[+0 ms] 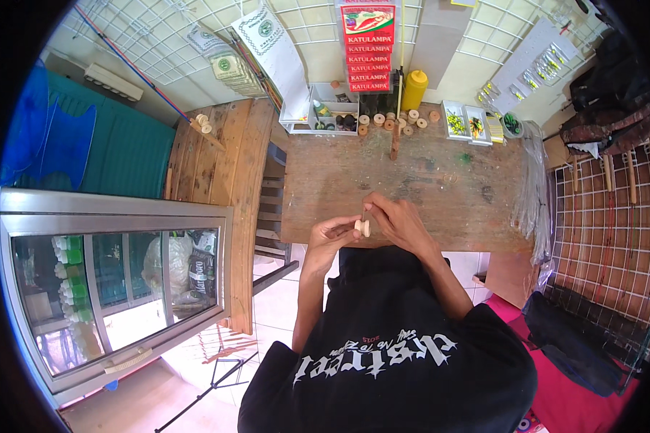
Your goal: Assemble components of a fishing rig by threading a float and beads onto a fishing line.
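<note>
Over the front edge of the wooden table (325, 180), my left hand (331, 234) pinches a small pale wooden spool (363, 229) between thumb and fingertips. Just to its right, my right hand (399, 219) has thumb and forefinger pressed together above the spool. Between those fingertips, a thin dark upright sliver (365, 215) reaches down to the spool's top; its kind is too small to make out. Near the back edge several more wooden spools (379, 120) are grouped, some with a reddish-brown face.
A white divided tray (318, 128) with small bottles stands at the back left. A yellow squeeze bottle (414, 89) and small white boxes of lures (456, 121) are further right. Clear plastic sleeves (531, 195) hang over the right edge. A glass-fronted cabinet (115, 209) stands left.
</note>
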{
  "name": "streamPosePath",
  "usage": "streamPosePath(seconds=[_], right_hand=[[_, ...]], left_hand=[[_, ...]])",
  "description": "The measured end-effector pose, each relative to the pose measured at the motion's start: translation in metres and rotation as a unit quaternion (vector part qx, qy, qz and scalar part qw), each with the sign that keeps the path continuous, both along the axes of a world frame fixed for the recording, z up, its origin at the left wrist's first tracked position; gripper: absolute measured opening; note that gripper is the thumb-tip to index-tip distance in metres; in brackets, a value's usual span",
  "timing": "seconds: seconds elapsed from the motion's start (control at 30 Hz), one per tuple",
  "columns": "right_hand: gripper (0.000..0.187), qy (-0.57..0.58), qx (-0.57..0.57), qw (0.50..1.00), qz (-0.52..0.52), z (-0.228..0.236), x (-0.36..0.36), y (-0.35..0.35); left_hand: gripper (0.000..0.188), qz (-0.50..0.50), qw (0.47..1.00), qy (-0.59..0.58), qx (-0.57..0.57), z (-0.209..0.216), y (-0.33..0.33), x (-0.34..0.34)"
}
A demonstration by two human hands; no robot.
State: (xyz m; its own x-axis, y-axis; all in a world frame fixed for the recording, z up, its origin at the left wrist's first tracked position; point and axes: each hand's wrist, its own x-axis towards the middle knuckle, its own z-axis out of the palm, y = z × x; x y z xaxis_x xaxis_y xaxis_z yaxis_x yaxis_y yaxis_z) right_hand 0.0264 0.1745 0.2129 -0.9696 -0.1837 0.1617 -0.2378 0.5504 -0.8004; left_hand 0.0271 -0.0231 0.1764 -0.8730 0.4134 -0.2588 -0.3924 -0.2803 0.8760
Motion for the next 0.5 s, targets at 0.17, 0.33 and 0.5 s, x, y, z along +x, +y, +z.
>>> streamPosePath(seconds=[0.17,0.33,0.5], right_hand=[[0.014,-0.048,-0.070,0.996,0.023,-0.010,-0.005,-0.008],[0.012,-0.042,-0.003,0.997,0.061,-0.002,-0.003,-0.015],[0.012,0.017,0.004,0.999,0.049,0.013,-0.008,-0.007]], left_hand=[[0.029,0.136,0.974,-0.068,0.170,0.002,0.000,-0.008],[0.027,0.298,0.952,-0.030,0.067,0.006,0.020,-0.011],[0.030,0.179,0.981,0.032,-0.071,-0.003,0.014,-0.005]])
